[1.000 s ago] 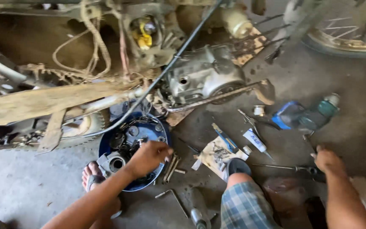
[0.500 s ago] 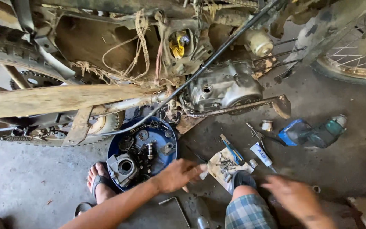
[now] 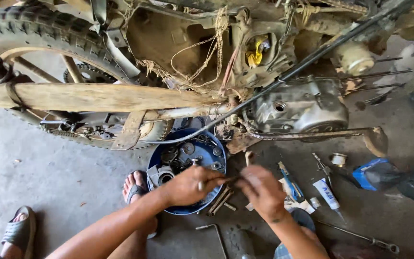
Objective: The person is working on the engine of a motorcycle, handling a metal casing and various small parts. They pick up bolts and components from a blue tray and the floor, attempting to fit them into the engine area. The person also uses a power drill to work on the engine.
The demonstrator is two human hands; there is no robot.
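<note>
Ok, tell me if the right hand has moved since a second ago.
Yes. The right hand left the floor on the far right and swung in toward the blue basin, now meeting the left hand at its rim.

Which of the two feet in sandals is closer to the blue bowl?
The foot right beside the blue bowl, almost touching its rim. The other foot is far off, near the picture's bottom-left corner.

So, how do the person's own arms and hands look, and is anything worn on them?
Both forearms are bare, with no sleeves in view. The left hand and the right hand wear no gloves, and no ring or watch shows. The fingers look smudged with dark grime. A small dark mark sits at the right wrist; what it is cannot be told.
</note>
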